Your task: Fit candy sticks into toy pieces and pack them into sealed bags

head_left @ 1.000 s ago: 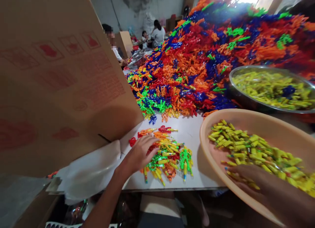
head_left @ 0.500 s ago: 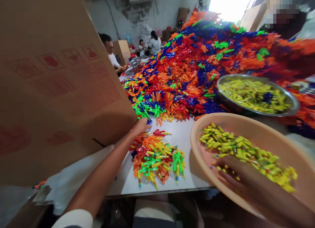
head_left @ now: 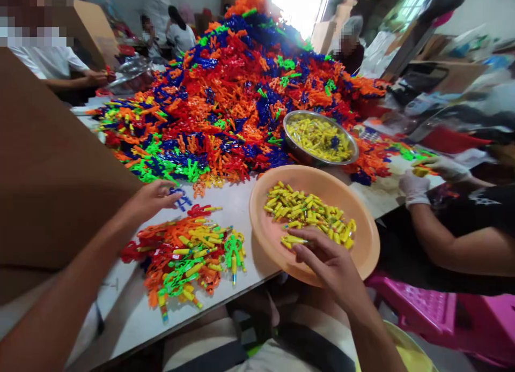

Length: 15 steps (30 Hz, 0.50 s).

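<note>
My left hand (head_left: 155, 198) is closed on a small blue plastic figure (head_left: 183, 199), held just above the white table by the big heap. In the peach-coloured basin (head_left: 257, 222), my right hand (head_left: 322, 254) has its thumb and fingertips around a small yellow tube-like piece (head_left: 295, 239). Many similar yellow pieces (head_left: 301, 206) lie at the basin's far side. Between my arms is a pile of plastic figures (head_left: 189, 254) in red, orange and green, several with yellow pieces attached.
A large heap of coloured plastic figures (head_left: 237, 93) covers the table's far part. Behind the basin stands a metal bowl (head_left: 354, 155) of yellow pieces. A cardboard box (head_left: 52, 173) walls off the left. On the right, a person's gloved hands (head_left: 416, 187) work; other people sit farther back.
My view has swung right, bringing the gloved person into sight. My right hand's fingers have come up around a yellow piece in the basin. My left hand still holds the blue figure.
</note>
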{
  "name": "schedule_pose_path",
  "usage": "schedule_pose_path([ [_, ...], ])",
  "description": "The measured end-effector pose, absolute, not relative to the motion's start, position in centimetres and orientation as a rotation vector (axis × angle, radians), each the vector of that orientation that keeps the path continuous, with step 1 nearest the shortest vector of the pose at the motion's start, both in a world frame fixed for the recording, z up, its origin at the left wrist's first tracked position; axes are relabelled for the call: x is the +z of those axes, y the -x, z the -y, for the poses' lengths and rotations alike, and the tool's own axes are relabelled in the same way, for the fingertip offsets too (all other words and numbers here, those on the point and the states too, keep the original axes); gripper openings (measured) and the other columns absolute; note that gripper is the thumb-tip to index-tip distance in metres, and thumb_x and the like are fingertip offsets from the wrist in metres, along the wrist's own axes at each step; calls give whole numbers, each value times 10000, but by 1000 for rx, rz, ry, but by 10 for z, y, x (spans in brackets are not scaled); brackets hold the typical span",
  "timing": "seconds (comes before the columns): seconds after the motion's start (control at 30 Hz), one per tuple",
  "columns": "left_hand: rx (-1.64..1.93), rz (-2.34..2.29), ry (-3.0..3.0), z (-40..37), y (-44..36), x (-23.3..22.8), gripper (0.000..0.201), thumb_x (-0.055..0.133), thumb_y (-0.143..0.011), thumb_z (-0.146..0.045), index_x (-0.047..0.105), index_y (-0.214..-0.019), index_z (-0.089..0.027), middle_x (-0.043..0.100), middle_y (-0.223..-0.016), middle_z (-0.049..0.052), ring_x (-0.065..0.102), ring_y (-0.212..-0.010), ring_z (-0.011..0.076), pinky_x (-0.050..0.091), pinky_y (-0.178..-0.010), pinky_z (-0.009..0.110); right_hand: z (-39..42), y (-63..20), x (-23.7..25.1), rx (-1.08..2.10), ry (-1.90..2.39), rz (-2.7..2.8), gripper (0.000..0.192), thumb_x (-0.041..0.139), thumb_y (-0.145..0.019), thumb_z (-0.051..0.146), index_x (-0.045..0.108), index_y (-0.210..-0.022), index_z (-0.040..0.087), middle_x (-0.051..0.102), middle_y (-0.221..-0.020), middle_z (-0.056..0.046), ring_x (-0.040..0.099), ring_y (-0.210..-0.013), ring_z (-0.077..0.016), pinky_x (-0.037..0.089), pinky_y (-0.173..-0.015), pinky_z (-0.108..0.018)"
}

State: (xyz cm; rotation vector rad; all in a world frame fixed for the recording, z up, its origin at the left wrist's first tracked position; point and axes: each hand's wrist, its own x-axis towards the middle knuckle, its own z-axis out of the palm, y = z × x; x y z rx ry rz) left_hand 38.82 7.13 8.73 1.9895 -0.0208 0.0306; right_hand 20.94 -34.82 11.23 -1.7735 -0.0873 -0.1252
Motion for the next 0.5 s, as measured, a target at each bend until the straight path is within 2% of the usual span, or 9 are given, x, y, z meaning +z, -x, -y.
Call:
schedule_pose_path([
  [0.1,-28,17,-1943,-42,-339,107,663,937,-776,-657,791,-1251,-217,867,-962,66,874,-884,318,740,-845,456,330,-198,111,-122,1751,81,342,786,-1070,532,861,-1293,284,840,-1043,-66,788,-777,-182,692,-699,-274],
  [0.17,-6,-8,-1797,-11,-299,114,647,956,-788,-652,793,-1224,-202,884,-1060,101,880,-965,324,748,-906,453,317,-191,107,-137,1741,47,301,799,-1069,515,854,-1257,286,831,-933,-39,764,-700,-170,668,-643,-249],
  [0.3,-17,-115,-1552,45,-231,113,519,961,-831,-589,775,-1145,-220,893,-1037,77,891,-923,287,765,-870,395,297,-181,103,-184,1855,47,251,797,-1077,485,869,-1205,282,813,-902,-42,703,-599,-158,571,-496,-230],
  [0.37,-35,-170,-1517,59,-212,107,463,950,-849,-562,784,-1119,-224,896,-1025,62,889,-919,275,768,-852,378,291,-180,104,-215,1912,122,219,788,-1087,440,869,-1224,289,825,-957,-52,725,-636,-169,607,-555,-261],
  [0.5,-75,-190,-1494,63,-197,96,396,945,-860,-519,827,-1088,-218,908,-1051,63,888,-960,276,764,-889,375,283,-186,110,-348,2007,327,177,779,-1086,264,842,-1250,285,865,-1037,-55,826,-870,-215,681,-823,-322],
])
